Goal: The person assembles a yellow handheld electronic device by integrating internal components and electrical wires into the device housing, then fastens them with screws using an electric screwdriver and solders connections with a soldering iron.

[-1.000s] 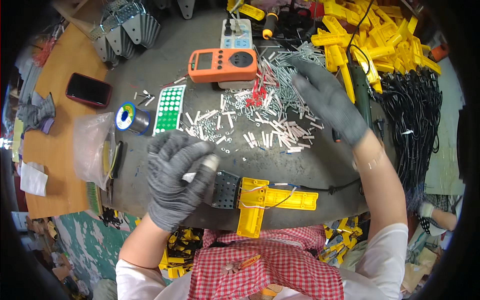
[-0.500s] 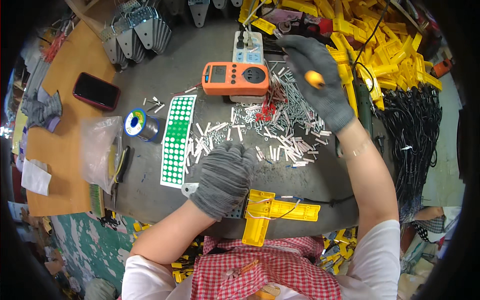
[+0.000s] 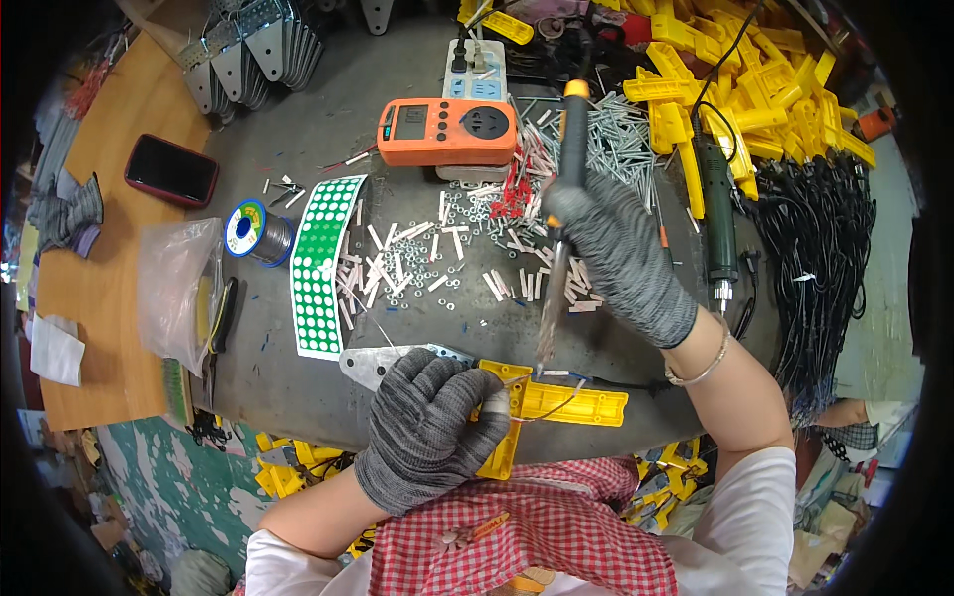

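In a grey knitted glove, my right hand (image 3: 628,256) grips a soldering iron (image 3: 573,139) with a dark and yellow handle. Its blurred tip points down at thin wires on a cross-shaped yellow plastic housing (image 3: 586,405) at the bench's near edge. My left hand (image 3: 422,427), gloved too, is closed in a pinch at the housing's left side. A thin strand of solder wire (image 3: 380,330) runs into it from above; the pinched end is hard to see. Behind this hand lies a perforated metal bracket (image 3: 373,366), partly covered.
An orange meter (image 3: 447,132) stands before a white power strip (image 3: 475,87). Loose screws (image 3: 611,129), nuts and pale sleeves spread mid-bench. Left are a solder spool (image 3: 260,233), a green-dotted sticker sheet (image 3: 320,268) and a phone (image 3: 171,171). A green electric screwdriver (image 3: 717,214) and black cables (image 3: 815,268) lie right.
My right hand has come back from the power strip toward me, bringing the soldering iron over the housing. My left hand has moved nearer and now pinches at the housing. The view has shifted slightly.
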Tool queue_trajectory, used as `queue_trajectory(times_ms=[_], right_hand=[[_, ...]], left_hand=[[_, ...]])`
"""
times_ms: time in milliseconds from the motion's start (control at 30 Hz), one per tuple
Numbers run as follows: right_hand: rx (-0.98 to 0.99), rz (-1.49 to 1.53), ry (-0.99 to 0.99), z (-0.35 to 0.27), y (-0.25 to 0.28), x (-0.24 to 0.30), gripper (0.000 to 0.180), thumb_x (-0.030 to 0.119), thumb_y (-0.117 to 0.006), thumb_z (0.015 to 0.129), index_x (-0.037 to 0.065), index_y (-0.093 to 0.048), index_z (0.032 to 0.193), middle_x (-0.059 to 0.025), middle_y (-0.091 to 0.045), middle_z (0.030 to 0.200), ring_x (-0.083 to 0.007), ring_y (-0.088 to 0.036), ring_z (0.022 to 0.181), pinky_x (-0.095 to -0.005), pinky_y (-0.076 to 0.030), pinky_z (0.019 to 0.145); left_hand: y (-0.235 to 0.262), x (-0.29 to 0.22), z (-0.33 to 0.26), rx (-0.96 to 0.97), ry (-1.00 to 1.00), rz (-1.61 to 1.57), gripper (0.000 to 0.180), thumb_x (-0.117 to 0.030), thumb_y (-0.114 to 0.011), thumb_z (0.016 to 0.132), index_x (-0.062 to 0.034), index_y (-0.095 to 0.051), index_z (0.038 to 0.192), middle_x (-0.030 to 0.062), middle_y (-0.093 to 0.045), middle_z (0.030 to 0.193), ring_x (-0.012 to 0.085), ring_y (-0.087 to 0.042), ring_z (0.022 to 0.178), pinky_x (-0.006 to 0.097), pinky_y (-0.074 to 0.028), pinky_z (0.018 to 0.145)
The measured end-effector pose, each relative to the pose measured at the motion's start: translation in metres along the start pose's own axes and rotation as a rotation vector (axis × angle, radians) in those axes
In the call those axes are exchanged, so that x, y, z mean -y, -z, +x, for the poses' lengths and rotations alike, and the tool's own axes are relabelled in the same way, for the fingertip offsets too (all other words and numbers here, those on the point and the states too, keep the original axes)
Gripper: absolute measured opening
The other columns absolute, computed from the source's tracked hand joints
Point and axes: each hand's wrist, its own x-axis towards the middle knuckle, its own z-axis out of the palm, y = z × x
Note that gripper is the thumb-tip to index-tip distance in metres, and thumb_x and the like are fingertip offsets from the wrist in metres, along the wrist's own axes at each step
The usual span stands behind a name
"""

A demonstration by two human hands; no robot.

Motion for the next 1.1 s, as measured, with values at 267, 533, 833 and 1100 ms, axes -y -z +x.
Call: queue_trajectory(times_ms=[267, 533, 833, 1100], right_hand=[[0.041, -0.095, 0.035, 0.005, -0.006, -0.018, 0.044, 0.043, -0.056, 0.099, 0.0, -0.064, 0.096, -0.0065, -0.062, 0.073, -0.0156, -0.059, 0.069, -0.0342, -0.049, 0.065], [0.12, -0.145, 0.045, 0.007, -0.003, -0.017, 0.044, 0.043, -0.056, 0.098, -0.001, -0.063, 0.098, -0.0075, -0.06, 0.071, -0.0156, -0.059, 0.069, -0.0348, -0.049, 0.064], [0.054, -0.046, 0.136, 0.001, -0.001, -0.017, 0.043, 0.044, -0.057, 0.098, 0.001, -0.062, 0.097, -0.0049, -0.06, 0.075, -0.0127, -0.056, 0.073, -0.0328, -0.048, 0.067], [0.181, -0.009, 0.052, -0.028, -0.011, -0.014, 0.042, 0.041, -0.057, 0.097, 0.0, -0.064, 0.103, -0.0064, -0.062, 0.081, -0.0137, -0.058, 0.078, -0.0324, -0.05, 0.073]], left_hand=[[0.0, -0.002, 0.001, 0.009, 0.012, 0.023, 0.02, -0.007, -0.077, 0.071, -0.0084, -0.065, 0.087, 0.0048, -0.062, 0.074, 0.0261, -0.06, 0.067, 0.039, -0.047, 0.064], [-0.006, 0.002, -0.005, 0.039, 0.021, 0.084, 0.024, -0.015, -0.076, 0.073, -0.008, -0.065, 0.093, 0.007, -0.064, 0.083, 0.0275, -0.06, 0.076, 0.044, -0.047, 0.073], [0.013, -0.017, -0.022, 0.062, -0.015, 0.204, 0.032, -0.022, -0.079, 0.065, -0.0172, -0.07, 0.095, 0.0011, -0.067, 0.105, 0.028, -0.057, 0.1, 0.048, -0.037, 0.091], [0.004, -0.005, -0.025, 0.05, -0.127, 0.22, 0.028, -0.025, -0.077, 0.067, -0.0196, -0.07, 0.093, 0.0011, -0.065, 0.112, 0.0296, -0.056, 0.102, 0.049, -0.037, 0.089]])
